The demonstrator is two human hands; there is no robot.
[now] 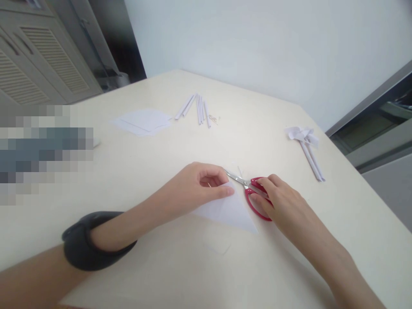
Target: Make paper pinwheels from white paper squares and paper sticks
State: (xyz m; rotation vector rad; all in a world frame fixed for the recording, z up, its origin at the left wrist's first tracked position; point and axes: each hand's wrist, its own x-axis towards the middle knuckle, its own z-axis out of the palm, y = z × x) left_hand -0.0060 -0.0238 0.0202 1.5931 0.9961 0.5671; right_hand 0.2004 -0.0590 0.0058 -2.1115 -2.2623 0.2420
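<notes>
My left hand (202,182) rests on the cream table (135,171), its fingers curled and pinching the upper corner of a white folded paper triangle (230,212). My right hand (278,199) lies over the red handles of a pair of scissors (249,193) with its fingers closed on them. The steel blades point left toward my left fingertips and lie against the table. A black band circles my left wrist.
A stack of white paper sheets (143,121) lies at the back left. Several rolled white paper sticks (198,108) lie beside it. A white paper pinwheel on sticks (307,146) lies at the right. Louvred cabinet doors (35,64) stand far left.
</notes>
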